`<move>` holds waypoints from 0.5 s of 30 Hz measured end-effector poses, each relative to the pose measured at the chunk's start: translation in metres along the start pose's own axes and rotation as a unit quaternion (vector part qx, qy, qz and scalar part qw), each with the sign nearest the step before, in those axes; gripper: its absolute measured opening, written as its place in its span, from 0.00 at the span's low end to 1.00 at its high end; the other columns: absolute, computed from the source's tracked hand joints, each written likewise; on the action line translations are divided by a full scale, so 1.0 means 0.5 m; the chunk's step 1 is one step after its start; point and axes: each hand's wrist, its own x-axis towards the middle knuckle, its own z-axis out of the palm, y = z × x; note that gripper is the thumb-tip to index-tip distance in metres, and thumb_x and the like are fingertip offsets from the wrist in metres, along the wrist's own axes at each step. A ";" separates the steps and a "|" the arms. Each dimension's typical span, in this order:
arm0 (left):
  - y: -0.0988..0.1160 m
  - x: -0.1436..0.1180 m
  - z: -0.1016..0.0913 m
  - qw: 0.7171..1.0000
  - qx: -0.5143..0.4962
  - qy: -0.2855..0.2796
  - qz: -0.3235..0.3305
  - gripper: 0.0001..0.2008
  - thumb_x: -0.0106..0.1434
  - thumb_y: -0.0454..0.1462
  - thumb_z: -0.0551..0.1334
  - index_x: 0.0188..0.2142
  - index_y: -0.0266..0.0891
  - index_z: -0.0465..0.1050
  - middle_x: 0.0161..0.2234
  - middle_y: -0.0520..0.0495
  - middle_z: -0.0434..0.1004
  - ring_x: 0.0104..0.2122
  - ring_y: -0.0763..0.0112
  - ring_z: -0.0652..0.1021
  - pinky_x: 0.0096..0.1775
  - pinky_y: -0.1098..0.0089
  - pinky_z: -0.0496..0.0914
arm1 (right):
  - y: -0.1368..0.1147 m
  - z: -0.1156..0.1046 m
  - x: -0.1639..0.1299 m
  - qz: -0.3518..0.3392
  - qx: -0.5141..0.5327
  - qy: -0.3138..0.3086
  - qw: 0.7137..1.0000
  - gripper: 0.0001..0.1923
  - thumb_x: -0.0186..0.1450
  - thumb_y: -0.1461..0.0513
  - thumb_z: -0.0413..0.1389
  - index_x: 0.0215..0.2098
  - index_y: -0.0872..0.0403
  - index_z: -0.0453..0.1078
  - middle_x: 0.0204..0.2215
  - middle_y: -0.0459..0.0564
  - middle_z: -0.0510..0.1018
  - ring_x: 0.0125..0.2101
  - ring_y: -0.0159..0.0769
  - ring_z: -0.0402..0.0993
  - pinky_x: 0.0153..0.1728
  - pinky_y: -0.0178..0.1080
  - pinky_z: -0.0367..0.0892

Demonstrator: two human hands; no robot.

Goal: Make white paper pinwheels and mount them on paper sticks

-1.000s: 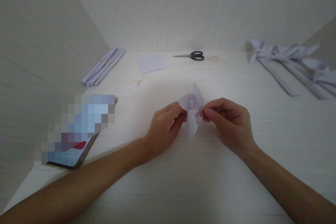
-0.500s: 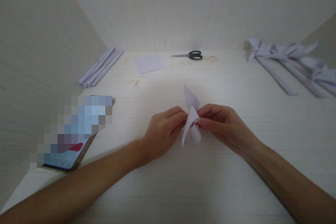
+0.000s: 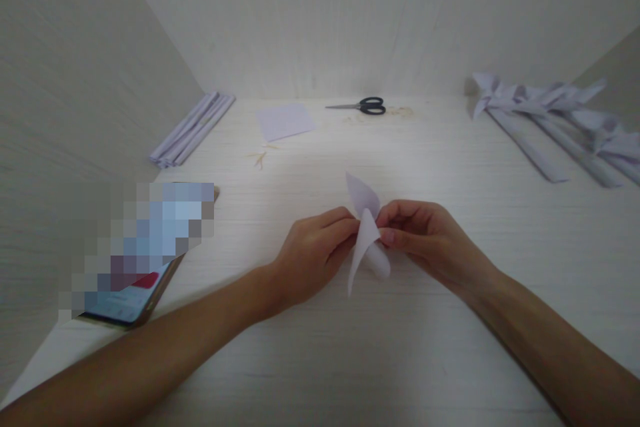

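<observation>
A white paper pinwheel [image 3: 368,233] with curled, pointed blades is held up over the table between both hands. My left hand [image 3: 311,248] grips it from the left; its fingertips are hidden behind the paper. On the other side, the thumb and forefinger of my right hand [image 3: 425,228] pinch the pinwheel near its middle. Whatever lies between those fingertips is too small to make out. One blade points away from me, and a long one hangs toward me.
Rolled paper sticks [image 3: 193,130] lie at the left wall near a phone [image 3: 150,297]. Toward the back are a square paper sheet [image 3: 285,122], black-handled scissors [image 3: 373,106] and yellowish scraps [image 3: 259,159]. Several paper pinwheels on sticks [image 3: 530,130] lie at the right.
The pinwheel has tipped and shifted slightly toward me, its lower blades now swung down and to the right. Both hands keep nearly the same place and grip.
</observation>
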 end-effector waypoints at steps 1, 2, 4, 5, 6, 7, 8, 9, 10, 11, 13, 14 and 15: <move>0.000 0.001 0.000 1.000 -0.002 -0.005 -0.002 0.08 0.58 0.31 0.52 0.32 0.34 0.69 0.29 0.46 0.71 0.27 0.77 0.70 0.28 0.77 0.65 | 0.000 0.000 0.000 0.001 -0.003 0.004 1.000 0.04 0.49 0.65 0.60 0.23 0.56 0.68 0.20 0.42 0.70 0.20 0.24 0.63 0.22 0.30 0.59; 0.001 0.001 0.000 1.000 -0.003 -0.010 -0.002 0.08 0.58 0.31 0.51 0.31 0.34 0.69 0.29 0.46 0.71 0.27 0.77 0.70 0.28 0.77 0.65 | 0.000 0.000 0.000 0.002 -0.006 0.007 1.000 0.04 0.49 0.65 0.60 0.23 0.56 0.68 0.19 0.42 0.70 0.20 0.25 0.63 0.22 0.30 0.59; 0.001 0.001 0.000 1.000 -0.003 -0.017 -0.003 0.09 0.59 0.31 0.51 0.31 0.33 0.69 0.29 0.46 0.71 0.27 0.77 0.70 0.28 0.77 0.65 | 0.001 -0.001 0.000 0.003 -0.006 0.012 1.000 0.05 0.48 0.65 0.60 0.23 0.56 0.69 0.20 0.43 0.70 0.20 0.25 0.64 0.22 0.30 0.59; 0.001 0.001 0.000 1.000 -0.001 -0.019 -0.002 0.09 0.59 0.31 0.50 0.31 0.33 0.69 0.29 0.46 0.72 0.27 0.77 0.70 0.28 0.77 0.65 | 0.002 -0.001 0.001 0.003 -0.005 0.015 1.000 0.05 0.48 0.65 0.61 0.23 0.56 0.69 0.20 0.43 0.71 0.20 0.25 0.64 0.22 0.30 0.59; 0.000 0.001 0.000 1.000 0.002 -0.020 -0.002 0.09 0.59 0.31 0.50 0.31 0.33 0.69 0.29 0.46 0.72 0.27 0.77 0.70 0.28 0.77 0.65 | 0.003 -0.001 0.001 0.004 -0.004 0.018 1.000 0.05 0.48 0.65 0.61 0.22 0.56 0.69 0.20 0.43 0.71 0.21 0.24 0.64 0.22 0.30 0.59; 0.000 0.000 0.001 1.000 0.008 -0.020 -0.002 0.09 0.59 0.32 0.50 0.31 0.33 0.69 0.29 0.46 0.72 0.27 0.76 0.70 0.28 0.77 0.65 | 0.004 -0.001 0.002 0.006 -0.004 0.020 1.000 0.05 0.47 0.65 0.61 0.22 0.56 0.69 0.20 0.43 0.71 0.21 0.24 0.65 0.23 0.30 0.59; 0.000 0.000 0.001 1.000 0.016 -0.020 -0.003 0.09 0.59 0.32 0.50 0.31 0.33 0.69 0.29 0.46 0.72 0.26 0.76 0.70 0.28 0.77 0.65 | 0.005 -0.001 0.003 0.008 -0.004 0.022 1.000 0.05 0.47 0.65 0.61 0.22 0.56 0.69 0.20 0.43 0.72 0.21 0.24 0.65 0.23 0.30 0.60; 0.000 -0.001 0.002 0.999 0.022 -0.023 -0.003 0.09 0.59 0.32 0.51 0.31 0.33 0.69 0.28 0.46 0.72 0.26 0.76 0.70 0.27 0.77 0.64 | 0.006 -0.001 0.004 0.010 -0.003 0.024 1.000 0.05 0.47 0.65 0.61 0.21 0.56 0.69 0.20 0.43 0.72 0.21 0.25 0.65 0.24 0.30 0.60; 0.000 -0.002 0.002 0.999 0.029 -0.026 -0.002 0.09 0.59 0.32 0.51 0.31 0.34 0.69 0.28 0.47 0.72 0.26 0.76 0.70 0.27 0.77 0.64 | 0.006 -0.001 0.004 0.011 -0.002 0.024 1.000 0.05 0.46 0.65 0.61 0.21 0.56 0.69 0.20 0.43 0.72 0.22 0.25 0.66 0.24 0.30 0.60; 0.000 -0.003 0.003 0.999 0.037 -0.030 -0.001 0.09 0.59 0.33 0.51 0.32 0.34 0.69 0.28 0.47 0.72 0.26 0.76 0.70 0.28 0.77 0.64 | 0.007 -0.001 0.005 0.014 0.000 0.022 1.000 0.05 0.46 0.66 0.61 0.21 0.56 0.70 0.20 0.43 0.73 0.22 0.25 0.66 0.24 0.30 0.61; 0.000 -0.004 0.004 0.998 0.052 -0.033 0.007 0.08 0.59 0.33 0.51 0.32 0.34 0.69 0.28 0.48 0.72 0.26 0.76 0.70 0.28 0.76 0.64 | 0.007 0.000 0.005 0.019 0.005 0.014 1.000 0.06 0.45 0.66 0.62 0.21 0.56 0.70 0.20 0.43 0.73 0.22 0.25 0.66 0.24 0.30 0.61; 0.000 -0.005 0.005 0.998 0.061 -0.030 0.014 0.08 0.59 0.33 0.52 0.32 0.34 0.69 0.28 0.48 0.72 0.26 0.76 0.70 0.28 0.76 0.64 | 0.006 0.001 0.004 0.024 0.007 0.009 1.000 0.06 0.45 0.66 0.62 0.21 0.57 0.70 0.20 0.43 0.73 0.21 0.25 0.66 0.23 0.30 0.61; -0.001 -0.006 0.006 0.997 0.069 -0.027 0.022 0.08 0.58 0.33 0.52 0.31 0.33 0.68 0.27 0.48 0.72 0.26 0.76 0.70 0.28 0.76 0.64 | 0.005 0.001 0.004 0.030 0.009 0.005 0.999 0.06 0.44 0.66 0.62 0.21 0.57 0.69 0.19 0.43 0.73 0.21 0.25 0.66 0.22 0.30 0.61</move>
